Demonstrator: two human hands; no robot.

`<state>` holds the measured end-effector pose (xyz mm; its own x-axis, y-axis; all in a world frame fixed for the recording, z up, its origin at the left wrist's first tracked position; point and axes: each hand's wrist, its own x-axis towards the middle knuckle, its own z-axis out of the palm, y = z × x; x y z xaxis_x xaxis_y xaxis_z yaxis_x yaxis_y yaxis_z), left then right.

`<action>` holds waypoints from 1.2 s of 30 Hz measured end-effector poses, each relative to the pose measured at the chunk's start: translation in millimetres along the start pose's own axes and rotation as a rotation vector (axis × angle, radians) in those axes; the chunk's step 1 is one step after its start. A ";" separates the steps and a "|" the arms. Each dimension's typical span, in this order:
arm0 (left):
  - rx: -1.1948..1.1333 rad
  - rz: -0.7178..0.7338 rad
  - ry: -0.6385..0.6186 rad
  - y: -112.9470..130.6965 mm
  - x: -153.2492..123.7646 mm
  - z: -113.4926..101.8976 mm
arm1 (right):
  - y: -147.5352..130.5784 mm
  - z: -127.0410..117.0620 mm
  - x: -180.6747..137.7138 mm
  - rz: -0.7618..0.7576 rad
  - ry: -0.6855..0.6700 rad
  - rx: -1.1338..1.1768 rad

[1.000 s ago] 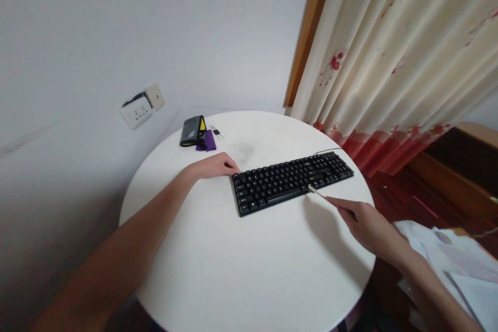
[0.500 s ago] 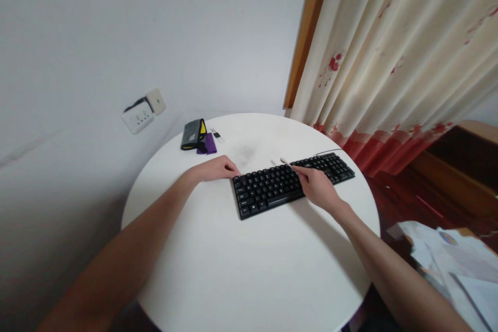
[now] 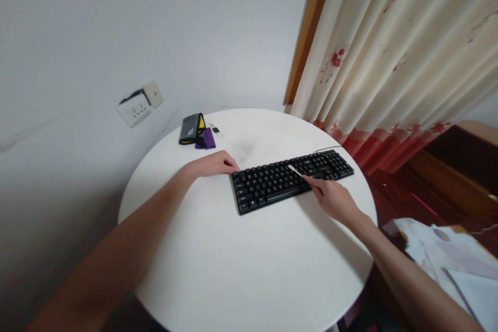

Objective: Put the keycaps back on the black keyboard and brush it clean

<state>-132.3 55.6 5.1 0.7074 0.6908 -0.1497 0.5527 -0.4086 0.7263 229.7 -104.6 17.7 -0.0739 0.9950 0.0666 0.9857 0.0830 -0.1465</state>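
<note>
A black keyboard [image 3: 272, 181] lies aslant on a round white table [image 3: 218, 264]. My left hand [image 3: 216, 163] rests at its upper left corner, fingers pressed together against the edge; the fingertips are partly hidden. Between the thumb and fingers of my right hand [image 3: 330, 197] is a thin stick with a thicker white tip [image 3: 293, 169]. That tip sits over the upper middle keys; whether it touches them I cannot tell.
Near the far left rim lie a folded grey cloth with yellow lining [image 3: 191, 128], a purple cloth [image 3: 208, 139] and a small black item with thin prongs [image 3: 216, 129]. A cable [image 3: 329, 148] runs off behind the keyboard. Papers [image 3: 439, 249] lie low at the right.
My right hand has moved right and toward me, bringing the white tip down onto or just above the keys. My left hand stays at the keyboard's corner. The view has shifted slightly.
</note>
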 end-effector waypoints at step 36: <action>0.012 0.004 -0.004 7.8 -2.5 -1.2 | 20.4 -18.9 -54.4 0.102 0.134 0.327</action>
<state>-130.3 51.4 12.0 0.7112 0.6868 -0.1500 0.5552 -0.4180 0.7190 256.7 -158.1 29.7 0.0643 0.9849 0.1608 0.8847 0.0183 -0.4658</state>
